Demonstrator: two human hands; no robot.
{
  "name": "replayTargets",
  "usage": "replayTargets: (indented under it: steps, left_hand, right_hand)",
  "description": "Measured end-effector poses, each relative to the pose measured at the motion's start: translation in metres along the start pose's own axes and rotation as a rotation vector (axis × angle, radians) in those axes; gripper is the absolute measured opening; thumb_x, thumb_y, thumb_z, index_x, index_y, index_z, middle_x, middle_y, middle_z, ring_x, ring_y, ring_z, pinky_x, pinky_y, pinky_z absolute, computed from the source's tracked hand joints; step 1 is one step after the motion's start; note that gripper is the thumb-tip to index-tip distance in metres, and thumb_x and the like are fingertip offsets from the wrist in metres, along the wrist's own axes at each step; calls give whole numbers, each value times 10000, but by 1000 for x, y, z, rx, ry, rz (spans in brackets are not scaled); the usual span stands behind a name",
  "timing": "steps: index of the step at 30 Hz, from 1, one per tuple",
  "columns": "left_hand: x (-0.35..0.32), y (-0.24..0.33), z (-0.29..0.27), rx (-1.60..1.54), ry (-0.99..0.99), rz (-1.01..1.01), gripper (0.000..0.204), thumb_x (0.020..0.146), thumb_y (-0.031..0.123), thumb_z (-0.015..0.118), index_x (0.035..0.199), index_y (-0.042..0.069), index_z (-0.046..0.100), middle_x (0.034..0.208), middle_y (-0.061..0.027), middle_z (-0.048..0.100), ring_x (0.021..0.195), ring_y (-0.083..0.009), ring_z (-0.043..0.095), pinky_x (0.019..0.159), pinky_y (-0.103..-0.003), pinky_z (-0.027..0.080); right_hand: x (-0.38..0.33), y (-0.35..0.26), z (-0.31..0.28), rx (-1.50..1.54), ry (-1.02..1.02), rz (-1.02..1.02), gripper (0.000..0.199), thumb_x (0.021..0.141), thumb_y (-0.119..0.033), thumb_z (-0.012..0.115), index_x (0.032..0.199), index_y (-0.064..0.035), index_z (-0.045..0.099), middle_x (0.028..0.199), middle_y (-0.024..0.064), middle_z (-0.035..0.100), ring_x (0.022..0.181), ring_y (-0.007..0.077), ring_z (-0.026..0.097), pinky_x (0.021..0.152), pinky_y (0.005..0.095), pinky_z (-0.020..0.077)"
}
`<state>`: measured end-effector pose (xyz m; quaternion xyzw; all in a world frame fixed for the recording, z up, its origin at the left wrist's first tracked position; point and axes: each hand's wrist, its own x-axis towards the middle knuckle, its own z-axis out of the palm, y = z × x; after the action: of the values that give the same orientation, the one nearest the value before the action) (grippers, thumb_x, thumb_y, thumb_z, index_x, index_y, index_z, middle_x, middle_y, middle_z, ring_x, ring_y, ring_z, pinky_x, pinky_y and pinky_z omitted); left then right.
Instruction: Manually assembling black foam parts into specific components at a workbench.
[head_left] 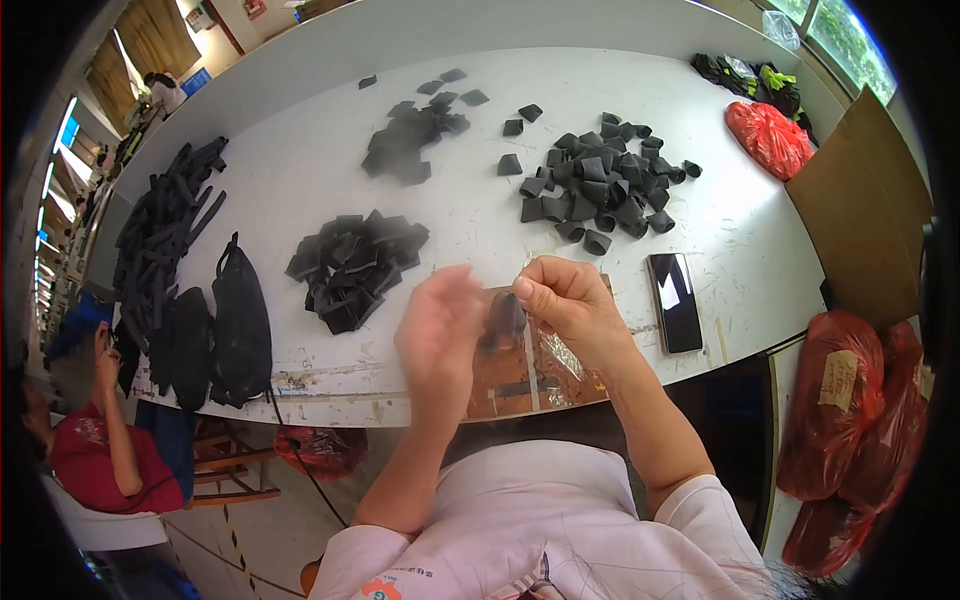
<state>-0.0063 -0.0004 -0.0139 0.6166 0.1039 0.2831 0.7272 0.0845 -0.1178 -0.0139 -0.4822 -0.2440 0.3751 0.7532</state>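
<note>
My right hand (pixel 575 305) has its thumb and forefinger pinched on a small black fabric piece (pixel 507 318), which is blurred. Close to its left, my left hand (pixel 440 325) is smeared by motion, so its grip cannot be made out. Both hands are over a worn brown board (pixel 490 385) at the table's front edge. To the right and farther back lies a heap of black folded fabric loops (pixel 600 180). A pile of flat black pieces (pixel 355 268) sits left of my left hand, and another, hazy black pile (pixel 410 140) is behind it.
A phone (pixel 676 305) lies on the white table (pixel 470 210) at right. Long black strips (pixel 165 225) and black pouches (pixel 241 330) cover the left side. Red bags (pixel 768 138) and a cardboard sheet (pixel 865 200) stand at far right. Someone in a red shirt (pixel 110 465) sits at left.
</note>
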Motion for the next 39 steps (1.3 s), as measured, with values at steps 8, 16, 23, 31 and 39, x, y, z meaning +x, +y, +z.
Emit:
replayTargets:
  steps: [8,16,23,31,39]
  left_hand:
    - [9,11,2,202,-203,280,139,823,90,578,927,-2,582,891,-80,564,872,-150,495,833,-282,372]
    - [-2,10,-2,-617,16,-97,105,844,104,551,910,24,569,878,-70,549,860,-175,492,790,-302,393]
    - [-12,-5,-12,-380,-3,-58,105,840,98,560,890,7,569,886,-65,535,749,-128,472,691,-233,381]
    - [-8,-23,-19,264,64,23,70,820,19,570,881,-15,573,775,-25,555,628,-54,453,577,-178,373]
    - [-18,-81,-19,1155,-260,221,206,651,-2,599,848,6,539,912,-135,504,899,-290,503,701,-321,460]
  right_hand:
    - [-20,-3,19,-857,301,-621,340,692,-208,708,942,-23,571,812,86,528,632,179,524,484,245,422]
    - [-15,-8,30,-954,398,-696,143,645,-28,686,759,-22,600,642,68,512,573,203,504,479,301,397]
    - [-18,8,22,-901,360,-666,123,637,-5,675,721,-16,586,624,65,492,560,211,478,473,304,374]
    - [-6,-32,1,90,238,-220,201,840,-172,578,732,-4,587,645,-6,560,538,30,455,462,181,344]
    - [-34,39,-16,-342,525,-2,270,881,-243,515,844,8,610,604,-21,499,511,32,410,464,162,328]
